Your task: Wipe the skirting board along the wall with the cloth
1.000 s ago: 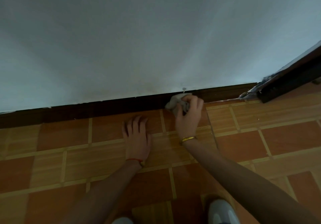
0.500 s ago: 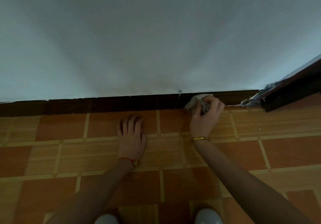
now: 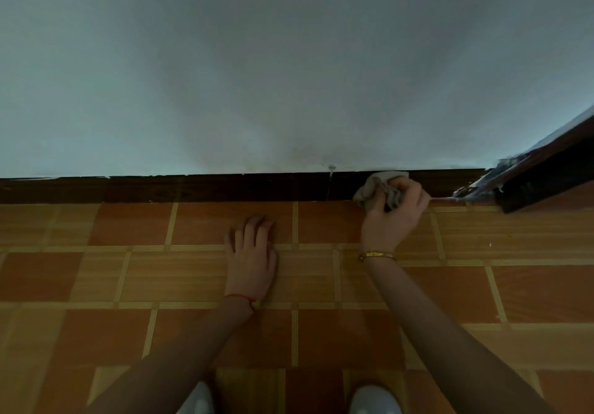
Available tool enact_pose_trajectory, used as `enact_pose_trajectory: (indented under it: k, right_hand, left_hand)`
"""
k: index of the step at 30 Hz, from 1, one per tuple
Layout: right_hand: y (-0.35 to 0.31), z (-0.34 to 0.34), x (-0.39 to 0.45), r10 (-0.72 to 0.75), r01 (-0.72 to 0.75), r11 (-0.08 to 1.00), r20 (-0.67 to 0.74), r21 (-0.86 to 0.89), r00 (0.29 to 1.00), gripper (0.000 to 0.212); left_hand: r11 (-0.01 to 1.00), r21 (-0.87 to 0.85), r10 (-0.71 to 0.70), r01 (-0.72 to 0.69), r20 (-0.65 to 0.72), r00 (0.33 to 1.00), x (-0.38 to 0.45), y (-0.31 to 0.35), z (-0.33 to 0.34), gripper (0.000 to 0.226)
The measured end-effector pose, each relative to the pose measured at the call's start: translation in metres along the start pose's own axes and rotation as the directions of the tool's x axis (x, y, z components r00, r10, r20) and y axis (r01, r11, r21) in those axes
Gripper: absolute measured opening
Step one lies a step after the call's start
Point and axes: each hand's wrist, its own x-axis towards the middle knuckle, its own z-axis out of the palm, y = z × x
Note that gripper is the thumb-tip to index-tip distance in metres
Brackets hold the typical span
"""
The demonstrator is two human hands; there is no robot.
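- Dark brown board (image 3: pixel 193 188) runs along the foot of the wall (image 3: pixel 257 60), a long, flat, stiff strip with a slight sheen; flecks of pale paint dot its top edge. It looks rigid enough to take firm pressure from a wipe.
- Pale, matt wall above it, plain and smooth, with a faint stain low down near a small nail (image 3: pixel 331 167) just over the board.
- Orange and tan floor (image 3: pixel 96 269) tiles, square and oblong, look hard and smooth, with lighter ribbed lines between them.
- Left hand (image 3: pixel 250 259) lies flat on the floor, fingers straight and close together, pointing at the board but apart from it. It holds nothing and probably props the body. A thin red thread circles its wrist.
- Grey cloth (image 3: pixel 379 188) sits bunched against the board, right of the nail. It is soft, limp and light, crumpled into folds; it should mould to the board's face and top edge. A bunched wad in the palm seems the best hold, so no loose end drags.
- Right hand (image 3: pixel 393 217) grips the cloth, fingers and thumb curled round it, pressing it to the board. A gold bangle sits on that wrist.
- Dark door edge (image 3: pixel 546 169) juts in at the far right, paint-smeared, with hard straight lines.
- Two pale shoe tips (image 3: pixel 374 399) show at the bottom.
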Motion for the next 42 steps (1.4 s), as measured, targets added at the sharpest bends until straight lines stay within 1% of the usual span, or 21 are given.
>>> enact_pose_trajectory:
  k: [3,6,8,9,11,14,18,21,24,26,28,30,32,34,37,40,42]
  right_hand:
    - [-0.009,0.006,-0.013,-0.087,0.088,0.996,0.078,-0.010,0.993,0.017]
    - [-0.018,0.016,-0.030,-0.201,0.203,0.979,0.201,0.013,0.959,0.017]
    - [-0.018,0.018,-0.033,-0.253,0.253,0.967,0.239,0.030,0.937,0.015]
    - [-0.016,0.016,-0.030,-0.258,0.259,0.966,0.236,0.029,0.937,0.015]
    - [-0.011,0.009,-0.019,-0.222,0.223,0.975,0.191,0.015,0.956,0.014]
    - [0.001,-0.007,0.007,-0.129,0.132,0.991,0.081,-0.027,0.988,0.014]
    - [0.010,-0.020,0.027,-0.058,0.056,0.997,-0.045,-0.050,0.997,0.015]
    - [0.006,-0.015,0.018,-0.101,0.101,0.994,-0.021,-0.040,0.995,0.014]
    - [0.001,-0.005,0.001,-0.202,0.204,0.979,0.090,-0.018,0.975,0.013]
    - [0.000,-0.001,-0.006,-0.220,0.223,0.975,0.128,-0.008,0.967,0.013]
    - [0.000,-0.004,-0.002,-0.193,0.196,0.981,0.107,-0.012,0.975,0.013]
    - [0.002,-0.010,0.009,-0.096,0.096,0.995,0.035,-0.021,0.995,0.014]
    - [0.004,-0.016,0.022,0.000,-0.001,1.000,-0.048,-0.025,0.999,0.016]
    - [0.006,-0.020,0.027,-0.003,0.000,0.999,-0.077,-0.037,0.997,0.017]
    - [0.004,-0.014,0.017,-0.036,0.035,0.999,-0.018,-0.035,0.999,0.017]
    - [-0.003,-0.001,-0.007,-0.154,0.160,0.987,0.135,-0.031,0.979,0.016]
    - [-0.006,0.006,-0.018,-0.196,0.203,0.979,0.207,-0.013,0.959,0.016]
  left_hand:
    - [1.000,0.002,0.003,-0.003,-0.002,1.000,0.000,0.008,-0.002,0.046]
    - [1.000,0.001,-0.002,0.002,-0.007,1.000,0.000,0.017,0.000,0.047]
    - [0.999,-0.016,-0.032,0.032,-0.007,0.999,0.001,0.024,0.002,0.048]
    - [0.998,-0.027,-0.055,0.055,-0.008,0.998,0.002,0.027,0.005,0.049]
    - [0.995,-0.049,-0.092,0.091,-0.008,0.996,0.004,0.034,0.008,0.049]
    - [0.995,-0.065,-0.070,0.069,-0.005,0.998,0.007,0.038,0.014,0.048]
    - [0.995,-0.060,-0.076,0.076,0.008,0.997,0.012,0.041,0.022,0.048]
    - [0.995,-0.047,-0.084,0.085,0.018,0.996,0.013,0.043,0.026,0.048]
    - [0.996,-0.041,-0.082,0.082,0.017,0.997,0.012,0.044,0.029,0.050]
    - [0.996,-0.037,-0.080,0.081,0.015,0.997,0.011,0.043,0.029,0.050]
    - [0.996,-0.043,-0.079,0.079,0.015,0.997,0.011,0.043,0.029,0.051]
    - [0.996,-0.044,-0.077,0.077,0.012,0.997,0.011,0.043,0.028,0.050]
    - [0.997,-0.040,-0.072,0.072,0.009,0.997,0.011,0.043,0.028,0.050]
    - [0.997,-0.038,-0.064,0.064,0.011,0.998,0.011,0.043,0.028,0.051]
    - [0.997,-0.035,-0.064,0.064,0.006,0.998,0.010,0.044,0.029,0.051]
    - [0.997,-0.034,-0.063,0.062,-0.011,0.998,0.010,0.043,0.031,0.050]
    - [0.998,-0.029,-0.057,0.057,-0.019,0.998,0.010,0.043,0.031,0.049]
